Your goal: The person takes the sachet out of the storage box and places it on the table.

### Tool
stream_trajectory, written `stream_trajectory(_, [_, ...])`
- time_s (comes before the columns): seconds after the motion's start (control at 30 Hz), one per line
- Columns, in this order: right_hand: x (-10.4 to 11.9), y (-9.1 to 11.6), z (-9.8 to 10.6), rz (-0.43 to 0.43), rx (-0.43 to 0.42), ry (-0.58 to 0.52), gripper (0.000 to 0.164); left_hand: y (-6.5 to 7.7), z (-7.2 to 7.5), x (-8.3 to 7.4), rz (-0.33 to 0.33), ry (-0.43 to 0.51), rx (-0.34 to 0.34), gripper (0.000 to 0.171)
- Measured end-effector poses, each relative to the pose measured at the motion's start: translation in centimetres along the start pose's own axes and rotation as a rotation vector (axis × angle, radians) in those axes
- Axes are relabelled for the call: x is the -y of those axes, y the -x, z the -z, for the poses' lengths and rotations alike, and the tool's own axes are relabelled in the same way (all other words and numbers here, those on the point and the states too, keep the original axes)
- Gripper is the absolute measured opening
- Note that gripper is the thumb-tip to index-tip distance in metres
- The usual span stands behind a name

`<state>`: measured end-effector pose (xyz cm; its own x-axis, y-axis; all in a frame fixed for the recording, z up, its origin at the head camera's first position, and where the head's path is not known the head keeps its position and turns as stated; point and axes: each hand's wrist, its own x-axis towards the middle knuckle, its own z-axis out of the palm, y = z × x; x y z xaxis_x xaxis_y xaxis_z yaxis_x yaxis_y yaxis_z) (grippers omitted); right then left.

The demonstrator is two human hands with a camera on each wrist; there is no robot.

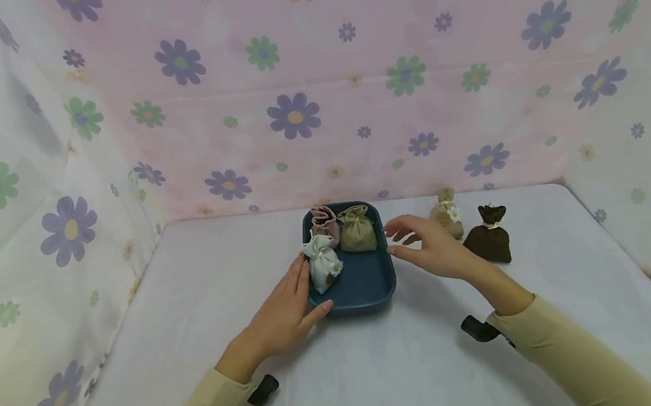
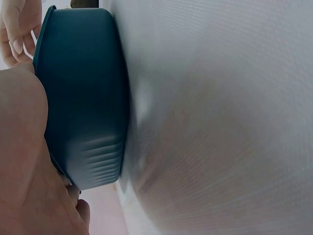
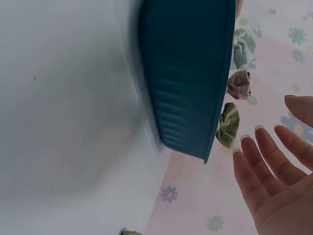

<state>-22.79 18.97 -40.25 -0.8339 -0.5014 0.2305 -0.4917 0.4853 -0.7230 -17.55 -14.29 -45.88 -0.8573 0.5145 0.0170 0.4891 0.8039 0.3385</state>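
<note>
on the bench (image 1: 212, 279), a blue tray (image 1: 365, 283) holds three cloth pouches (image 1: 357, 233); the left hand (image 1: 281, 313) lies straight-fingered along its left rim, while the right hand (image 1: 433, 247), fingers relaxed, hovers just beside its right rim.

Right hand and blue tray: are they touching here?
Apart. The right wrist view shows it: pink backdrop is visible between the right hand, at its fingertips, and the rim of the blue tray.
</note>
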Motion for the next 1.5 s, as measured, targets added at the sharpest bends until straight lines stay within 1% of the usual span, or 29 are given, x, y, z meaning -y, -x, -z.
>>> stream_trajectory(0.17, [0.5,-0.7,-1.1,0.013,0.009,-0.002,0.038,0.1,0.0,0.0,-0.004,-0.008,-0.002,0.098])
stream_trajectory(0.4, [0.8,-1.9,-2.6,0.034,0.065,-0.034,0.041,0.0,0.2,0.0,-0.004,-0.019,0.001,0.098])
stream_trajectory(0.73, [0.6,-3.0,-4.4,0.005,0.119,-0.026,0.044,0.1,0.2,0.0,-0.001,-0.018,0.014,0.098])
stream_trajectory(0.93, [0.8,-3.6,-5.0,-0.002,0.123,-0.014,0.042,0.1,0.1,-0.1,-0.007,-0.01,0.003,0.097])
stream_trajectory(1.13, [1.0,-4.5,-6.0,0.008,0.125,-0.002,0.043,0.1,0.1,-0.1,-0.003,-0.009,0.004,0.097])
stream_trajectory(1.4, [1.4,-5.6,-7.1,0.033,0.138,-0.039,0.043,0.2,0.3,-0.1,-0.009,-0.013,-0.005,0.095])
stream_trajectory(1.5, [1.4,-5.9,-7.4,0.03,0.136,-0.025,0.041,0.2,0.3,-0.2,-0.01,-0.009,-0.006,0.095])
